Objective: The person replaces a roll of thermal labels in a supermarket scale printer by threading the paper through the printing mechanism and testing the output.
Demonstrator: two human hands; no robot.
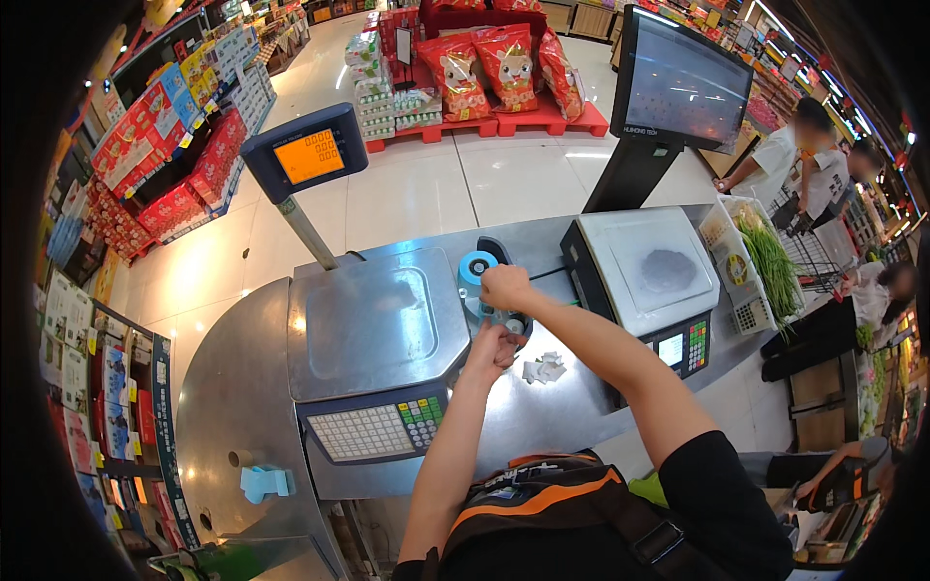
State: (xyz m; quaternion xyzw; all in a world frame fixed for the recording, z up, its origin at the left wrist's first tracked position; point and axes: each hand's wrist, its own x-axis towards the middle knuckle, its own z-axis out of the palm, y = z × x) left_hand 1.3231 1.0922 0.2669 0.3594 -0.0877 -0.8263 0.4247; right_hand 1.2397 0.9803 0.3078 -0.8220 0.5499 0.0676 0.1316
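A bag-neck tape sealer with a blue tape roll [477,267] stands on the metal counter between two weighing scales. My right hand [506,287] is closed in a fist against the lower edge of the roll. Whatever its fingers may grip is hidden. My left hand [497,347] is at the near end of the device, its fingers curled by a small pale wheel [515,326]. Whether it pinches anything is unclear. Crumpled white paper scraps [544,368] lie on the counter just right of my left hand.
A scale's steel platter [378,319] is left of my hands, its orange display [312,156] on a pole. Another scale [650,269] sits right, beside a white basket [726,247] of green vegetables. Cardboard core [240,457] and light-blue object [264,484] lie left. Several people stand right.
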